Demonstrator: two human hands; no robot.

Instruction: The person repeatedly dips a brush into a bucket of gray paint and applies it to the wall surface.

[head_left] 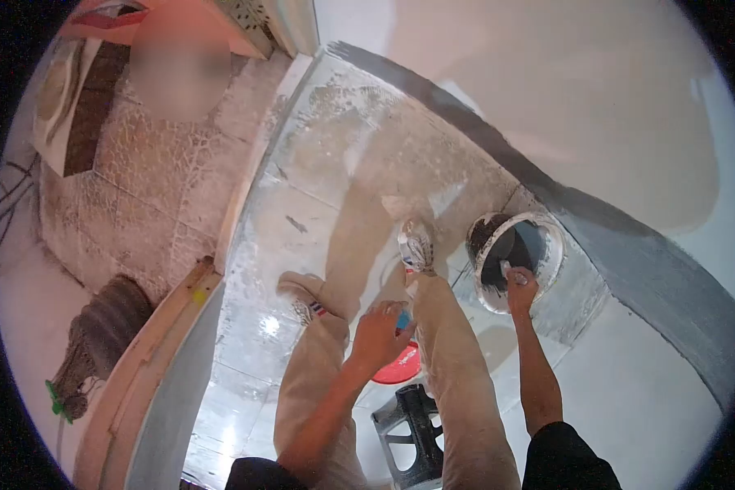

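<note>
My right hand (521, 291) reaches over the rim of a round bucket (554, 269) smeared with dark grey coating. Its fingers are closed on the pale handle of a tool (505, 268), whose lower end is hidden inside the bucket. In front of my knees, my left hand (379, 333) is curled against a small blue thing (403, 320), mostly covered by the fingers; I cannot tell its kind. Just below that hand shows a red round lid-like disc (398, 367). A dark grey coated band (621, 237) runs along the wall's foot, beyond the bucket.
A black plastic stool (416, 429) stands between my legs. On the left, a doorway edge (163, 359) juts in, with a ribbed grey roll (113, 322) behind it. Another person (180, 61) is past the threshold. Wet-looking tiles (302, 196) cover the floor.
</note>
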